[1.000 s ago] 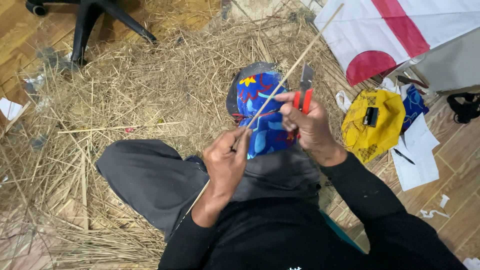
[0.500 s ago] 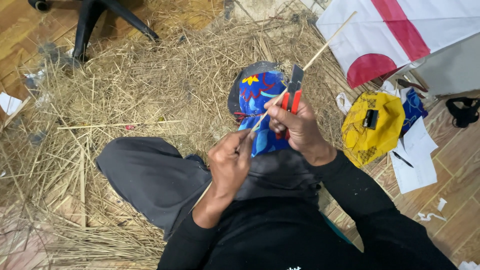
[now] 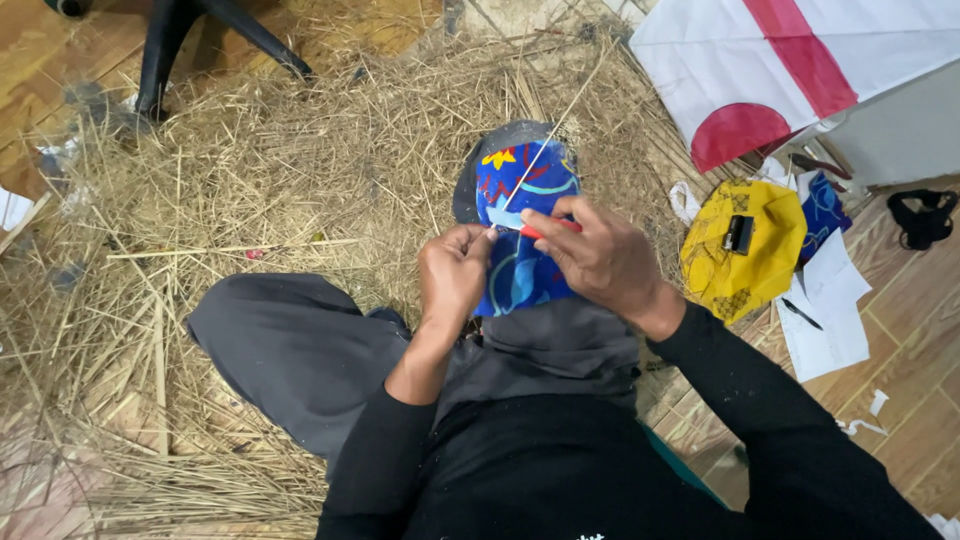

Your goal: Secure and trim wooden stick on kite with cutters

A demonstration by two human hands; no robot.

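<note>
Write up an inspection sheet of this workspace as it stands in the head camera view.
Surface: wooden floor largely buried under loose straw.
Job's things: thin stick slanting up and away from the hands; red-handled cutter laid against its near end; blue patterned cloth over the knee beneath.
Clutter: yellow cloth bearing a small black object, white papers with a pen, paper scraps on the floor.
Grippers: left hand pinches the stick's near end; right hand has its grip closed on the cutter.
Cables: nothing seen.
Surroundings: white and red kite upper right, black chair legs upper left, black strap at right.
</note>
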